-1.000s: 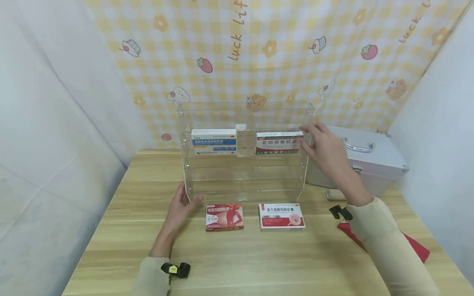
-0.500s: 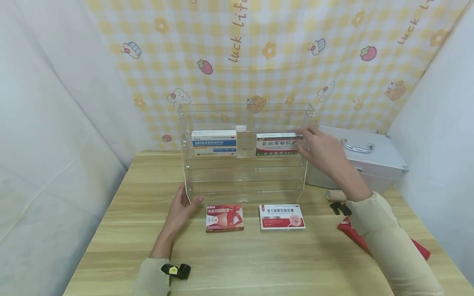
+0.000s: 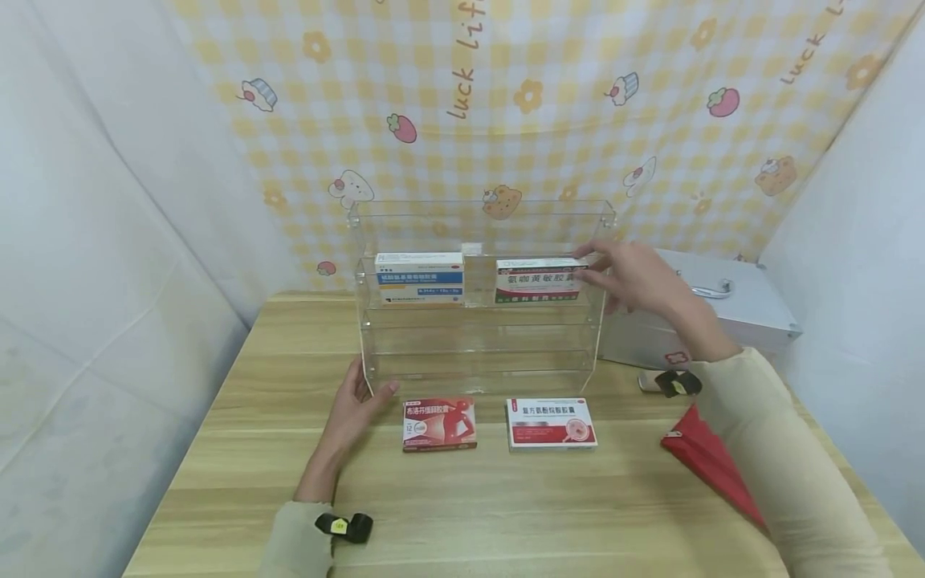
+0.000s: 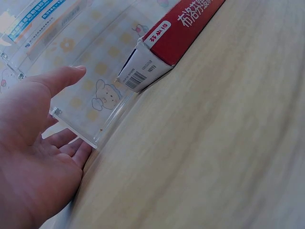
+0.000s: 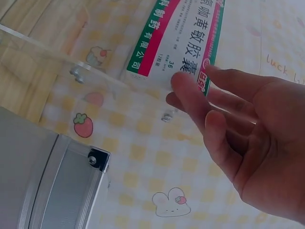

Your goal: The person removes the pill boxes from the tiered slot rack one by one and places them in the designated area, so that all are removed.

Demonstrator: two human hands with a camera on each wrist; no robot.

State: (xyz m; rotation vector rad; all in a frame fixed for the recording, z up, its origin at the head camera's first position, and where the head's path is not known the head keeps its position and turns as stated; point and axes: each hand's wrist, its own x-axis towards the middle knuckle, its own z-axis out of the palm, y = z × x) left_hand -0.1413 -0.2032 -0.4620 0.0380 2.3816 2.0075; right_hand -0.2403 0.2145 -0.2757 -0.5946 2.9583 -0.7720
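A clear acrylic rack (image 3: 477, 341) stands on the wooden table. On its upper tier are a blue-and-white medicine box (image 3: 419, 281) and a white medicine box with red and green bands (image 3: 537, 282). My right hand (image 3: 636, 277) pinches the banded box's right end, thumb on the front and other fingers at the top and back. At the rack's lower left corner is my left hand (image 3: 352, 411), thumb extended and fingers resting along the side panel (image 4: 71, 126). Flat before the rack lie a red medicine box (image 3: 439, 424) and a white-and-red one (image 3: 552, 423).
A silver case (image 3: 723, 313) with a handle stands right of the rack, close to my right forearm. Beside that sleeve lie a red cloth-like item (image 3: 711, 466) and a small pale cylinder (image 3: 650, 380). A yellow checked curtain (image 3: 462, 152) hangs behind.
The banded box has shifted slightly left along the tier, with my right hand at its end. My right wrist has turned and the forearm moved a little right. My left hand stays put.
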